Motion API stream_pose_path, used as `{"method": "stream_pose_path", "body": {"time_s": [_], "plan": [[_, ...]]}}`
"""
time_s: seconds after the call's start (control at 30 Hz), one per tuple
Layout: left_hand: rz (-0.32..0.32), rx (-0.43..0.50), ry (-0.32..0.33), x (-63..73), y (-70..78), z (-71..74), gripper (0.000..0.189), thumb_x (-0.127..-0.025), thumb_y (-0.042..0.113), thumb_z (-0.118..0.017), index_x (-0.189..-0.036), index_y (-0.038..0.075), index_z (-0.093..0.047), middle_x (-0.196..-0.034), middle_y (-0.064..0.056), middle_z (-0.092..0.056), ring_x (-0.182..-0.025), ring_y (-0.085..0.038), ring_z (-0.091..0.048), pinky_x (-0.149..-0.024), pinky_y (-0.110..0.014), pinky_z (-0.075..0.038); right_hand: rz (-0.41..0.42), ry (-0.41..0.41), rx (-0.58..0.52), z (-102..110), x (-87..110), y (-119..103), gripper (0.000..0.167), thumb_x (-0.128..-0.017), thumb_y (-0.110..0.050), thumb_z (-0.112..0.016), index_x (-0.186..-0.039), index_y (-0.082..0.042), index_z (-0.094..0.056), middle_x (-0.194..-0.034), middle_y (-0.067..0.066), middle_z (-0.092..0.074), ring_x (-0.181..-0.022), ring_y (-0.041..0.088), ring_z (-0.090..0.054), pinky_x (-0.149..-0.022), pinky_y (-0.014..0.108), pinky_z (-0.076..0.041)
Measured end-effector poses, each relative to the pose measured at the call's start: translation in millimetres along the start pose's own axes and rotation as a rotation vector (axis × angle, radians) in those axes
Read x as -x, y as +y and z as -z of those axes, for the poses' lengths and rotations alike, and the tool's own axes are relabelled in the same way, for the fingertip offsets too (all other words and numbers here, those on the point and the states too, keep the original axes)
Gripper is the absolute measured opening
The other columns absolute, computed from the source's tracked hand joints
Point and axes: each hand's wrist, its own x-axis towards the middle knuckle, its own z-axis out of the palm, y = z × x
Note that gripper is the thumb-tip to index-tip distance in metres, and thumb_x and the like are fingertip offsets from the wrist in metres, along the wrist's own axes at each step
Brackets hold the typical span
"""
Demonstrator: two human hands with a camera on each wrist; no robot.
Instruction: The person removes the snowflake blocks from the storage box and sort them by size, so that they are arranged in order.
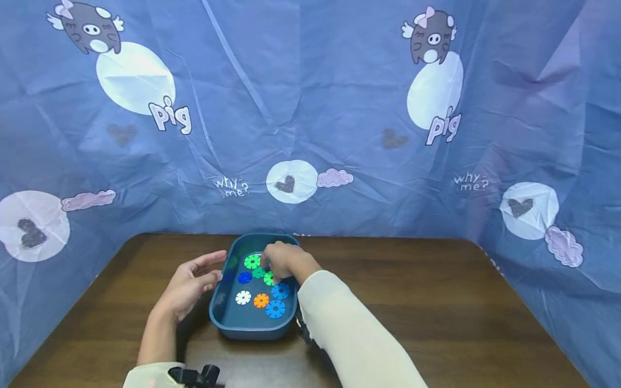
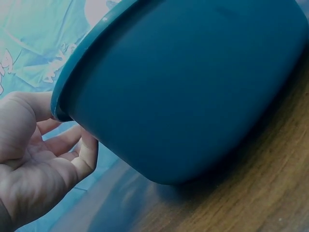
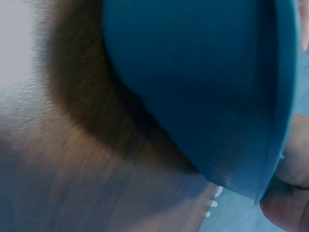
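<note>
A dark teal plastic basin (image 1: 257,330) holds several notched plastic discs. Among them are a white disc (image 1: 243,297), an orange disc (image 1: 261,300), a dark blue disc (image 1: 245,277) and a light green disc (image 1: 252,261). My left hand (image 1: 186,285) is at the basin's left side, its fingers loosely extended against the outside near the rim (image 2: 60,92). My right hand (image 1: 286,261) reaches over the right rim, fingers pointing down inside, close to another light green disc (image 1: 270,278). Whether its fingertips pinch a disc is hidden. In the right wrist view, the basin wall blocks most of that hand (image 3: 292,179).
The basin stands on a brown wooden table (image 1: 402,302), near its far edge. Behind the table hangs a blue cloth (image 1: 301,118) printed with pigs and words. Wrist straps with a black clip (image 1: 196,375) sit by the left sleeve.
</note>
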Motion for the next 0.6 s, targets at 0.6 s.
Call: {"method": "stream_pose_path", "body": {"time_s": [0.6], "plan": [[0.002, 0.008, -0.010, 1.9, 2.4, -1.1, 0.054, -0.096, -0.001, -0.058, -0.149, -0.002, -0.047, -0.152, -0.022, -0.047, -0.101, -0.016, -0.061, -0.079, -0.023, -0.055, 0.081, -0.078, -0.096, 0.2, -12.6, 1.0, 0.029, -0.078, -0.002, -0.088, -0.095, -0.014, -0.068, -0.086, -0.003, -0.057, -0.080, 0.013, -0.052, -0.069, 0.023, -0.047]]}}
